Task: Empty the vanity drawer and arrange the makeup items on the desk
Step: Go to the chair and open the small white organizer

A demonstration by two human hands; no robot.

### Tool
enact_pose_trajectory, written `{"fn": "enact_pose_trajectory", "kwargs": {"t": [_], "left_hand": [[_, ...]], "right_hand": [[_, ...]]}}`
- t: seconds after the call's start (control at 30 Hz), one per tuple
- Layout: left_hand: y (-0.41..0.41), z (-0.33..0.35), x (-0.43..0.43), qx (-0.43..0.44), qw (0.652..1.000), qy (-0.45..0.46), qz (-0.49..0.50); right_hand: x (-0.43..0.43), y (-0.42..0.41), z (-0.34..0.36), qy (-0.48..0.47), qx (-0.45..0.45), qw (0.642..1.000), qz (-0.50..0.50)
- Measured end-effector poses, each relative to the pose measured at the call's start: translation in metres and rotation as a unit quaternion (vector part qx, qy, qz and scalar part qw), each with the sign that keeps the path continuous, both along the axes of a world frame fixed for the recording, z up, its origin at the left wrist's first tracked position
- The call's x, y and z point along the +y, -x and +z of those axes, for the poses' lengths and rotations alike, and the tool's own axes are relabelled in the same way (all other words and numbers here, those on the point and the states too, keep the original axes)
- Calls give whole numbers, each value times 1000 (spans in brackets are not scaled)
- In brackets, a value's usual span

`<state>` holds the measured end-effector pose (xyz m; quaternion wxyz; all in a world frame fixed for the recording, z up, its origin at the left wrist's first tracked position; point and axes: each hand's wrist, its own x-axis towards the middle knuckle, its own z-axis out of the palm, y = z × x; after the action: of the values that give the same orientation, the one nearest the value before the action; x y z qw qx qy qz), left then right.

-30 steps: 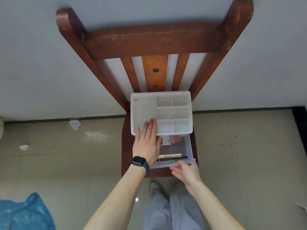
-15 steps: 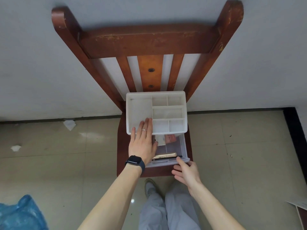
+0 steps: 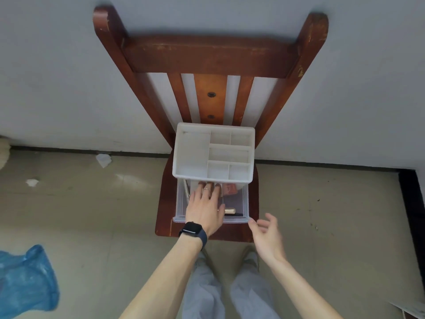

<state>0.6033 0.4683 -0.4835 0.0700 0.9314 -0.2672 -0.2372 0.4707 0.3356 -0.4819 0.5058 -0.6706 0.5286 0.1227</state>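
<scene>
A white organiser (image 3: 213, 153) with several bare top compartments stands on a wooden chair seat (image 3: 164, 203). Its clear drawer (image 3: 243, 203) is pulled out toward me. Inside lie a gold tube (image 3: 229, 211), a thin black stick (image 3: 236, 214) and a pinkish item (image 3: 230, 189) near the back. My left hand (image 3: 204, 208), with a ring and a dark watch, reaches into the drawer with fingers stretched flat toward the back; what it touches is hidden. My right hand (image 3: 266, 233) hovers off the drawer's front right corner, fingers loose, holding nothing.
The red-brown chair back (image 3: 207, 56) stands against a grey wall. A blue plastic bag (image 3: 25, 282) lies on the tiled floor at lower left, with paper scraps (image 3: 103, 160) near the skirting. My legs and shoes (image 3: 230, 284) are just below the seat.
My left hand came off the organiser's top and went into the open drawer. My right hand let go of the drawer front and drew back to the right.
</scene>
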Motion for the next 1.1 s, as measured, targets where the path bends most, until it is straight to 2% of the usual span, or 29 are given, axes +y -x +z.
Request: {"fn": "enact_pose_trajectory", "kwargs": {"t": [0.23,0.47,0.6,0.67,0.77,0.93,1.0,1.1], "left_hand": [[11,-25,-28,-19,990,-77,114],[13,-44,-39,-33,971,-60,228],[10,-44,-40,-30,962,-15,269],[9,-40,-38,-35,969,-9,244],[11,-29,-32,-35,992,-60,109],[8,-20,-14,-18,995,-90,-42],[4,-17,-7,-29,992,-91,-78],[3,-2,0,3,992,-94,-87]], "right_hand": [[-25,-5,-8,16,-38,995,89],[-38,-18,-26,-29,-40,977,206],[-36,-25,-33,-47,-18,964,261],[-35,-28,-33,-50,-1,961,270],[-32,-31,-28,-47,9,961,272],[-28,-40,-23,-39,18,960,276],[-27,-42,-22,-34,21,960,277],[-27,-43,-19,-29,27,959,281]]}}
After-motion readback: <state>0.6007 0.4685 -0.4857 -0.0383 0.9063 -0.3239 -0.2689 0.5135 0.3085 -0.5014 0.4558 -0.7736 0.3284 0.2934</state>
